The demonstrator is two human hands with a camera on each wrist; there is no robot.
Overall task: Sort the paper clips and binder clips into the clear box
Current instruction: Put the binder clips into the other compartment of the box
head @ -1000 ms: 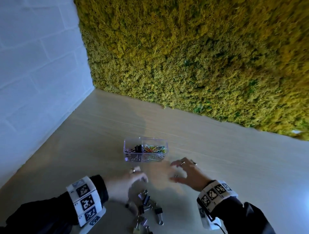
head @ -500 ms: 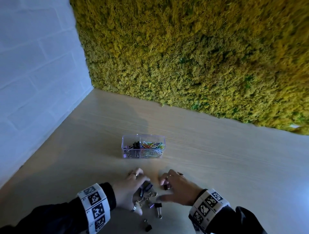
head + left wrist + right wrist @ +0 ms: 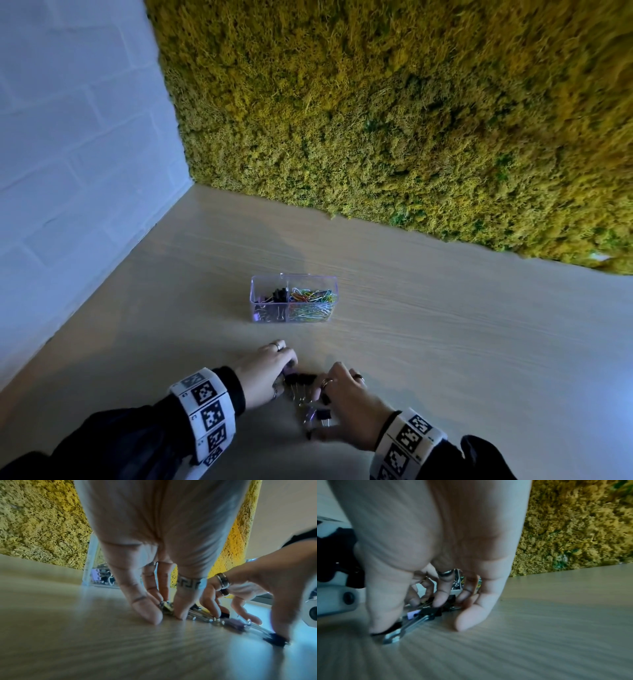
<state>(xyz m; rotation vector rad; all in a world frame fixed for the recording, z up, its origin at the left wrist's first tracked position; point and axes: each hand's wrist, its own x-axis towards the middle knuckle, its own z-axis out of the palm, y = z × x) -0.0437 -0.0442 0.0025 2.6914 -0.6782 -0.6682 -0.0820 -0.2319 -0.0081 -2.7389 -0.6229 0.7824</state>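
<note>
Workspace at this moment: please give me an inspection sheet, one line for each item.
Surface: pale wood table, bare beyond the box and pile.
Job's things: clear box upright, two compartments; dark binder clips in the left one, coloured paper clips in the right one. Loose binder clips piled between the hands.
Clutter: nothing seen.
Grippers: left hand and right hand both fingertips-down around the pile; firm grip cannot be told.
Cables: nothing seen.
Surroundings: moss wall behind, white brick wall left.
</note>
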